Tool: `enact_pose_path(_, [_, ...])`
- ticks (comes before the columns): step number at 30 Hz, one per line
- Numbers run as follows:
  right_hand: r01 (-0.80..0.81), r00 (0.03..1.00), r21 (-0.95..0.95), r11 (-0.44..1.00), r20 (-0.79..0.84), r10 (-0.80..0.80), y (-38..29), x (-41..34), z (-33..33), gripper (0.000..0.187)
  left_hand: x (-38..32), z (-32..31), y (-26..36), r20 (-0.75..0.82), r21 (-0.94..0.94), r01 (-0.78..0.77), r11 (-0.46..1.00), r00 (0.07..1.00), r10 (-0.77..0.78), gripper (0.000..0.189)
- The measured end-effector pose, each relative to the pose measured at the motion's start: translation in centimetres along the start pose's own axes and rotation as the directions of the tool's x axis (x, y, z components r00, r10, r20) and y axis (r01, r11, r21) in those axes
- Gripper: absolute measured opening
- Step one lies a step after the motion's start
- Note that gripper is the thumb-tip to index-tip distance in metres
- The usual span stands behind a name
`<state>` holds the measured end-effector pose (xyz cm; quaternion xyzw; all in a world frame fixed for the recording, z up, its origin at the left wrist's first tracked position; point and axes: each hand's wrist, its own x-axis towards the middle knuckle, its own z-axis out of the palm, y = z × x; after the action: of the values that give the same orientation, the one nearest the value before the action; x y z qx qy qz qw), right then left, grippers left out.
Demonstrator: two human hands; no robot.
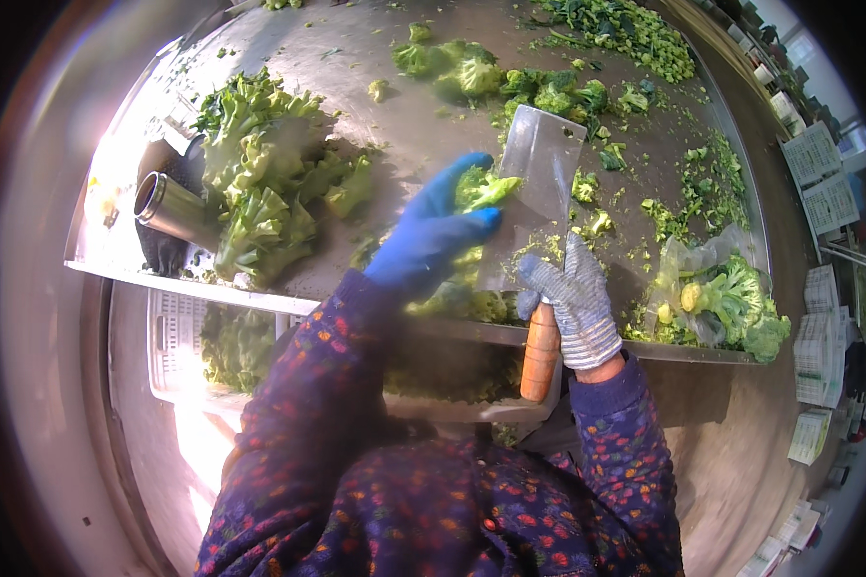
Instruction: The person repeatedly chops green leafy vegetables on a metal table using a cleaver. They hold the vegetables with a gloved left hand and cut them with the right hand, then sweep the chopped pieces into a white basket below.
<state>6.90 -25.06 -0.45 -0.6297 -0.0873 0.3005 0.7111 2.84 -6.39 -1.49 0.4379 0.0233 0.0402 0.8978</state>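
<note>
My left hand (pixel 429 227), in a blue glove, pinches a green broccoli piece (pixel 487 190) between thumb and fingers. A wide-bladed cleaver (pixel 540 160) is in my right hand (pixel 581 299), which wears a grey-and-white knit glove. Its wooden handle (pixel 540 353) points back towards my body, and the blade tilts up just right of the broccoli piece. Whether blade and piece touch, I cannot tell. Green crumbs (pixel 545 249) lie beneath the blade. More broccoli (pixel 462 297) sits partly hidden under my left wrist, at the near edge of the metal table (pixel 397 137).
Broccoli stalks and leaves (pixel 263 173) are heaped at left beside a steel cylinder (pixel 173 209). Florets (pixel 548 92) lie beyond the cleaver, with a cut pile (pixel 635 36) farther back. Broccoli in clear plastic (pixel 722 296) overhangs the right corner. A white crate (pixel 173 342) stands below.
</note>
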Motion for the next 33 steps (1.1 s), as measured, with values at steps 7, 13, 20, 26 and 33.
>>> enact_pose_path(7, [0.32, 0.837, -0.783, 0.534, -0.03, -0.547, -1.1, -1.1, -0.4, 0.017, -0.4, -0.3, 0.1, -0.142, 0.126, 0.045, 0.991, 0.989, -0.027, 0.048])
enact_pose_path(13, [0.516, 0.734, -0.803, 0.297, 0.236, -0.637, -0.5, -1.9, -0.2, 0.022, -0.5, 0.0, -0.2, -0.182, 0.229, 0.049, 0.972, 0.983, -0.007, 0.044])
enact_pose_path(20, [0.501, 0.603, -0.861, -0.094, 0.424, -0.676, -0.1, -1.5, 0.0, 0.032, -0.9, 0.3, -0.2, -0.163, 0.229, -0.008, 0.973, 0.986, 0.047, 0.036])
enact_pose_path(26, [0.524, 0.597, -0.851, -0.045, 0.404, -0.693, 0.5, -1.0, 0.0, 0.033, -1.2, 0.1, 0.1, -0.164, 0.224, -0.052, 0.973, 0.982, 0.09, 0.038])
enact_pose_path(33, [0.264, 0.795, -0.932, -0.248, 0.356, -0.491, 0.2, -0.2, -1.3, 0.026, -1.5, 0.9, 2.0, -0.196, 0.229, -0.084, 0.97, 0.972, 0.13, 0.041])
